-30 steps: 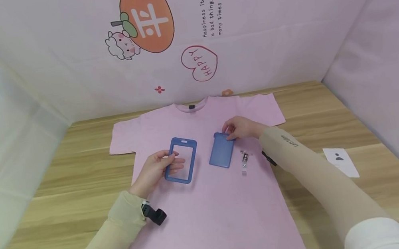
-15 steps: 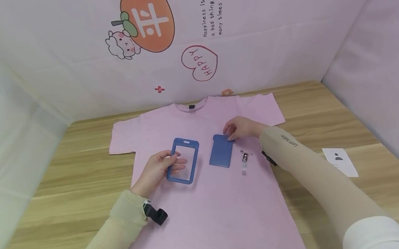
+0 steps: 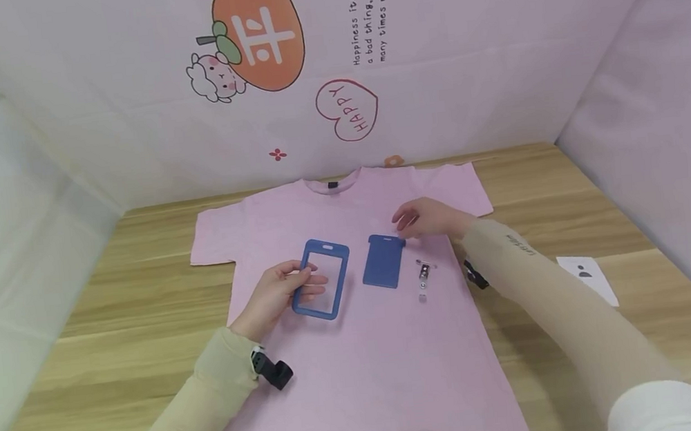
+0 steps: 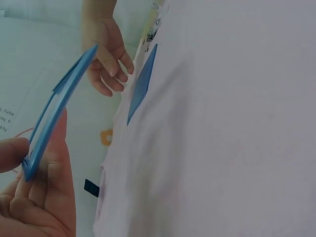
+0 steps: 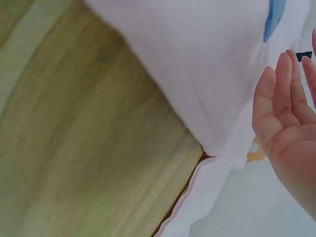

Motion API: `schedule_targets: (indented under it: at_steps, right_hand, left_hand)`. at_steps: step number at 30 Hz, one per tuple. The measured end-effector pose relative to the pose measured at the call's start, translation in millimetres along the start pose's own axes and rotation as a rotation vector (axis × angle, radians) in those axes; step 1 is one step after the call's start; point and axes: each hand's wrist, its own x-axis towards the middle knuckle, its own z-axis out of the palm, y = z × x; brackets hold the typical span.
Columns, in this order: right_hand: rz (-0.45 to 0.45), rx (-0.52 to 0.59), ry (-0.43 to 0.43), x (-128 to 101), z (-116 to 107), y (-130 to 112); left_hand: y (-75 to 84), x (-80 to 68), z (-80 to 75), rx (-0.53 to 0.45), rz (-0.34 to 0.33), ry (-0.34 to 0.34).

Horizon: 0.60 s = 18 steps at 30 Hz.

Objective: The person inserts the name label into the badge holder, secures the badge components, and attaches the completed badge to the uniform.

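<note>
Spread flat on the wooden table, a pink T-shirt serves as the work surface, collar toward the wall. To the right on the bare wood lies a white photo card, well apart from both hands. On the shirt the left hand pinches the blue badge-holder frame by its long edge, thumb on one face and curled fingers behind, tilted up off the cloth. Just beside it, the solid blue back panel lies flat. The right hand hovers above that panel's top edge, its fingers straight and loosely together, gripping nothing. A small metal badge clip rests near the panel. By my judgement, the holder is apart and awaiting its card; the next move calls for fetching that photo card.
</note>
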Motion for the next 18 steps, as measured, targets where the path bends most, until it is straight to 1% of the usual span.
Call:
schedule_targets:
  at_steps: [5, 8, 11, 14, 18]
  right_hand:
    - [-0.062, 0.027, 0.031, -9.6, -6.0, 3.7]
    - [-0.082, 0.043, 0.041, -19.4, -10.7, 3.6]
    - [-0.071, 0.033, 0.051, -28.6, -17.1, 3.2]
    - [-0.079, 0.014, 0.061, -38.0, -26.1, 3.9]
    - [-0.091, 0.030, 0.073, -51.3, -41.3, 6.2]
  left_hand:
    - [0.6, 0.6, 2.2, 0.003, 0.001, -0.004]
    - [1.1, 0.7, 5.2, 0.000, -0.014, -0.001]
    - [1.6, 0.9, 8.2, -0.001, -0.021, -0.006]
    - [2.4, 1.4, 10.4, 0.002, -0.021, -0.009]
    - [4.3, 2.1, 12.1, 0.004, -0.013, -0.008]
